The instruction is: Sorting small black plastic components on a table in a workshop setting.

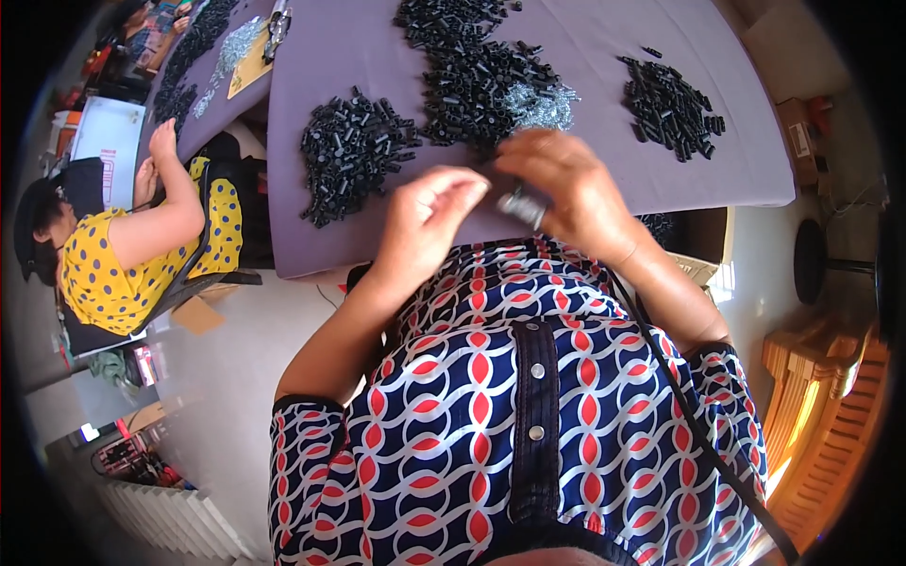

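My left hand [432, 219] is over the near edge of the table, thumb and fingertips pinched together. Whatever is between those fingertips is too small to make out. Close beside it, my right hand [569, 189] curls inward and is slightly blurred. Some small shiny grey-clear pieces [522, 208] show under its fingers, their kind unclear. Just beyond my hands lies a heap of small black tube-like parts [481, 85], with a patch of small clear pieces [540, 106] at its near right. Another black heap [349, 156] is on the left, and a third [670, 108] on the right.
A purple-grey cloth [585, 28] covers the table [746, 179]. Below its near right edge stands an open cardboard box [715, 241]. At left, a person in yellow dotted clothes [104, 264] sits by another covered table. A wooden chair [821, 396] is at lower right.
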Demonstrator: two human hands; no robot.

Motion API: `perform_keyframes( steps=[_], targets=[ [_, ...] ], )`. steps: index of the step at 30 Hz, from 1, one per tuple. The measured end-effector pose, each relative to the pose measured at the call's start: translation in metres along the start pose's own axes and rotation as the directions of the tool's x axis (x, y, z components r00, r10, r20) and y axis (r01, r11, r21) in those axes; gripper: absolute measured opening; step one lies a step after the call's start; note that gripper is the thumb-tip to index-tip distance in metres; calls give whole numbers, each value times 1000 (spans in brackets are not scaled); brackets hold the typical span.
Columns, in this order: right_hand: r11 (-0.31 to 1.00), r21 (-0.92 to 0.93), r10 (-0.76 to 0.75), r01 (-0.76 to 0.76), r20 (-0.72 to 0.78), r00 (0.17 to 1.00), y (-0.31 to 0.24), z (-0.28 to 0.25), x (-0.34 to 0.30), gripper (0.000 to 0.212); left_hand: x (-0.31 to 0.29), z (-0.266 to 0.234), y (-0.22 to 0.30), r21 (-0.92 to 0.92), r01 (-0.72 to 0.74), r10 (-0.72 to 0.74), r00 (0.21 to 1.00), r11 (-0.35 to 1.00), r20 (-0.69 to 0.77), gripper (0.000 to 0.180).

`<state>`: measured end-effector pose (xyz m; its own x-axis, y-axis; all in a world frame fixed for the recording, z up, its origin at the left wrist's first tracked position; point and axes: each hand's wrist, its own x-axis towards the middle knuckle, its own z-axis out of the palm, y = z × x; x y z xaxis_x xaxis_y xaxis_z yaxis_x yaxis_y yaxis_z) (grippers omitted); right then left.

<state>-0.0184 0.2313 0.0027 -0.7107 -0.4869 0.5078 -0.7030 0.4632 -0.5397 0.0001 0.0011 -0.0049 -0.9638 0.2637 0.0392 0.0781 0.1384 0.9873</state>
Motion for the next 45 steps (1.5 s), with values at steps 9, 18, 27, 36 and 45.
perform_keyframes(
  steps=[9, 18, 27, 36, 45],
  targets=[
    [777, -510, 253, -371, -287, 924, 54, -41, -30, 45, 5, -53, -10, 860, -208, 410, 912, 467, -3, 18],
    [942, -331, 63, -59, 1, 998, 9, 3, -6, 38, -9, -52, -2, 888, -241, 356, 930, 392, 95, 22],
    [965, -258, 67, -49, 62, 996, 11, 0, -17, 35, -12, -52, -8, 866, -251, 371, 925, 431, 84, 23],
    [942, -329, 105, -60, 122, 987, 15, 2, -13, 50, 5, -54, -11, 881, -241, 412, 909, 407, 58, 23],
    [944, -330, 72, -22, 142, 987, 14, 2, -12, 57, 32, -57, -13, 912, -277, 423, 897, 302, 133, 15]
  ],
)
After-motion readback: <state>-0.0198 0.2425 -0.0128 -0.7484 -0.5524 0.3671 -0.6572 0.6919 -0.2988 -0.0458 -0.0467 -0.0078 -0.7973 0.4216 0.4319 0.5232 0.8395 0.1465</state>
